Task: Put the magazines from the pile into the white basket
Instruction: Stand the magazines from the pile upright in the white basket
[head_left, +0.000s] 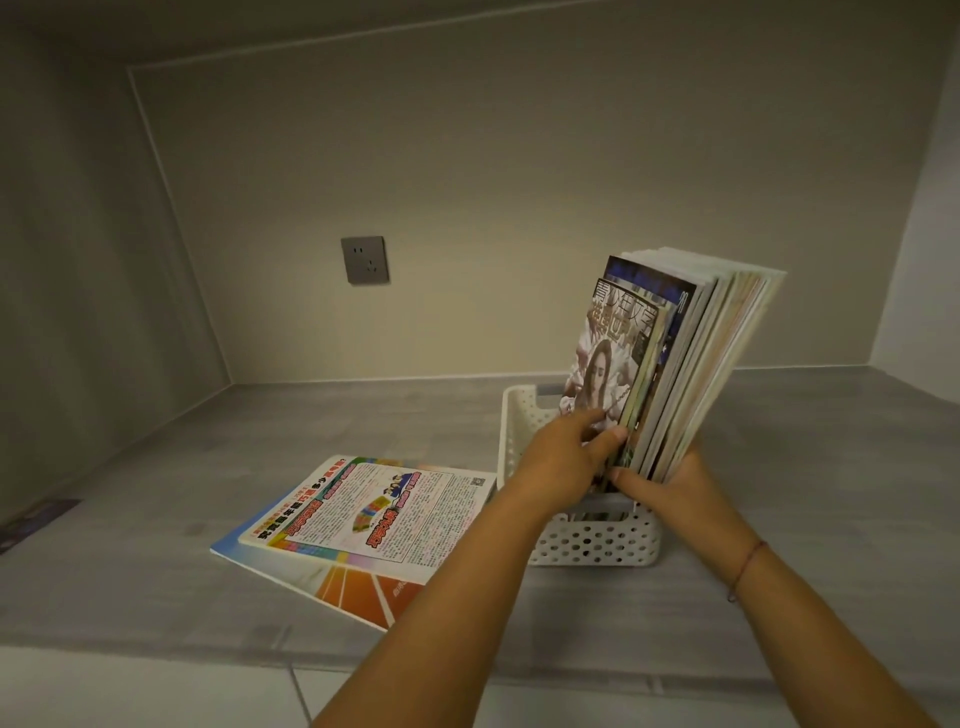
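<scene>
Magazines (675, 364), between left hand (566, 452) and right hand (670, 483): glossy paper covers.
Basket (592, 545), under the right hand: white perforated plastic, matt.
Pile (363, 519), beside the left hand: glossy printed paper.

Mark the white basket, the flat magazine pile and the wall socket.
white basket (597, 545), head view, on its perforated front wall.
magazine pile (374, 512), head view, middle of the top cover.
wall socket (365, 260), head view, centre of the faceplate.

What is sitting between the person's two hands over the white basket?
Upright magazines, their lower ends in the white basket: the left hand grips the front ones, the right hand the back. The head view shows this.
</scene>
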